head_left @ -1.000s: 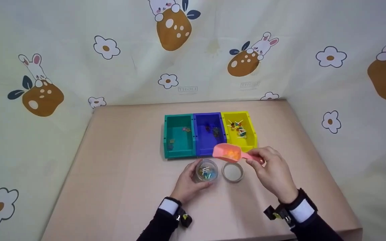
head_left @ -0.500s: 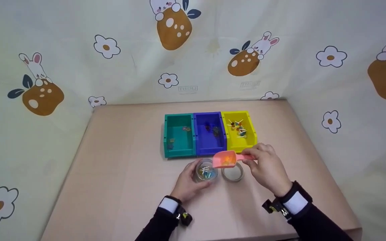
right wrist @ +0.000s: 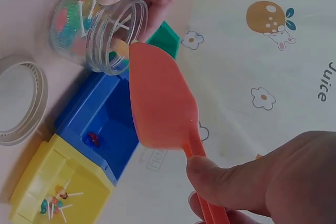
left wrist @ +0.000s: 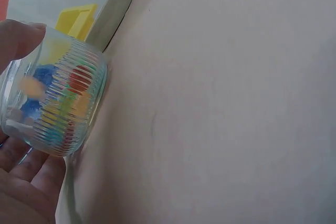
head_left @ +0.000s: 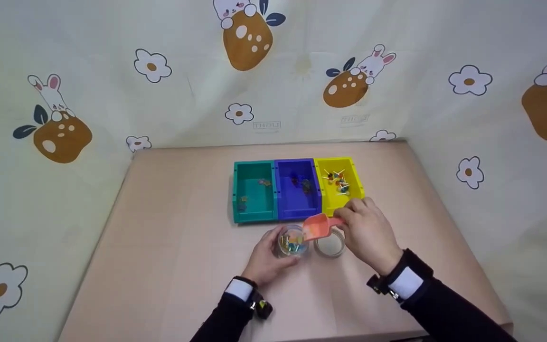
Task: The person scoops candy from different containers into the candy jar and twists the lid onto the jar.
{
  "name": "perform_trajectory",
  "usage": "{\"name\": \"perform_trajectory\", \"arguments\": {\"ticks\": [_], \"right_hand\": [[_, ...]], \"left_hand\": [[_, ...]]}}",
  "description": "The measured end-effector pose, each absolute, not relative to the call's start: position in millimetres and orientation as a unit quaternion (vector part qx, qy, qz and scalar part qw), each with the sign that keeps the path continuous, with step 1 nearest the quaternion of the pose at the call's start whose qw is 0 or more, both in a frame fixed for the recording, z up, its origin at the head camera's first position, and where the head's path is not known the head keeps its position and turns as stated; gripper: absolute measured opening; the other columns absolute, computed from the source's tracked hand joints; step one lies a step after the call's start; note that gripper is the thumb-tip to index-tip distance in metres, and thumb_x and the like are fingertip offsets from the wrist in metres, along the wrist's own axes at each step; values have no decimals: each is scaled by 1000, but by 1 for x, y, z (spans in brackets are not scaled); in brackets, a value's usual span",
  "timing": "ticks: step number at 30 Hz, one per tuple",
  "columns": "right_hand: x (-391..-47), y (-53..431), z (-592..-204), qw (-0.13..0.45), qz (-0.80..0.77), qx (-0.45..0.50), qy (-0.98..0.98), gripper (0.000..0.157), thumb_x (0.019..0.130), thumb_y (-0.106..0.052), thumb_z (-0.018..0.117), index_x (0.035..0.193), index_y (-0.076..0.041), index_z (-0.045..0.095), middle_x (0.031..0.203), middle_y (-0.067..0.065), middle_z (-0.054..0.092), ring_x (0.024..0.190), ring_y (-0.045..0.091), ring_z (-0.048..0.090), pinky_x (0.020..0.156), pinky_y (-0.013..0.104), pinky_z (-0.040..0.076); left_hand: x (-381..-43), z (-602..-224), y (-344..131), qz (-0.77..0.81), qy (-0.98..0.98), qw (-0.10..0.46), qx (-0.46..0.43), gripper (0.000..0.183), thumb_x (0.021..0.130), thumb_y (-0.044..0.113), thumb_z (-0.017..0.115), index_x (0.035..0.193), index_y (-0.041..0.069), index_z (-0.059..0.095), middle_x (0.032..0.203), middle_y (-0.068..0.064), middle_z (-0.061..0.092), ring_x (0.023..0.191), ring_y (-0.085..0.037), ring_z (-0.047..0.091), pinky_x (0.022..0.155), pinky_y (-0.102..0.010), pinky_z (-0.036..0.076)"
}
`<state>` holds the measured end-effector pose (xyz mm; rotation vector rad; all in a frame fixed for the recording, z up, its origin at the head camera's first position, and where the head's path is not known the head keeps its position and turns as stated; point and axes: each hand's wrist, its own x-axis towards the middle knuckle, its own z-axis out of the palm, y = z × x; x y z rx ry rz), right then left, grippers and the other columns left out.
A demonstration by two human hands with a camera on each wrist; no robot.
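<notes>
My left hand (head_left: 266, 266) grips a clear ribbed glass jar (left wrist: 79, 98) standing on the table, thumb on one side and fingers on the other. Inside the jar are colourful small pieces, some with white sticks. My right hand (head_left: 371, 235) pinches the handle of a coral-pink scoop (right wrist: 163, 98) between thumb and fingers. The scoop's lip is tipped at the jar's open mouth. An orange-yellow piece (right wrist: 121, 48) shows between lip and jar mouth. Beside the jar, under the scoop, a round lid (head_left: 329, 244) lies on the table.
Three joined bins stand behind the jar: teal (head_left: 257, 194), blue (head_left: 297, 205) and yellow (head_left: 331, 204). Small translucent pieces lie in the teal and blue ones. Several white-stick pieces (head_left: 342, 183) lie in the yellow bin. A printed cloth (head_left: 183, 104) hangs around the table.
My right hand has moved the scoop left and tilted it down to the jar's mouth. Orange-yellow pieces have gone from the scoop into the jar. The left hand has stayed put.
</notes>
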<state>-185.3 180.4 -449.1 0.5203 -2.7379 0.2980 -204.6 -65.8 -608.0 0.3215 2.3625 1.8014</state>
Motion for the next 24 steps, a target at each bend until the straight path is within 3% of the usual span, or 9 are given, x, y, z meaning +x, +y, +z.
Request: {"name": "perform_trajectory", "arguments": {"ticks": [13,19,24], "right_hand": [[-179,185,-449,137,131,160,-969,20,94,-19,89,110,-7,84,98,7,70,94,27,54,81,38,49],[-177,189,-454,134,151,148,-968,21,92,-18,90,109,-8,84,97,6,71,91,26,54,79,38,49],[-175,190,-454,141,154,144,-967,18,93,-19,90,105,-8,83,96,6,71,90,26,55,78,39,50]], "left_hand": [[-207,-608,-67,612,780,79,104,93,84,14,95,163,0,47,161,-22,56,153,-40,51,130,-55,39],[-207,-607,-67,627,768,94,93,92,84,15,96,162,4,48,163,-19,57,156,-39,50,132,-56,36],[-207,-608,-67,635,760,83,107,90,83,10,95,160,1,48,162,-22,55,156,-42,48,132,-59,34]]}}
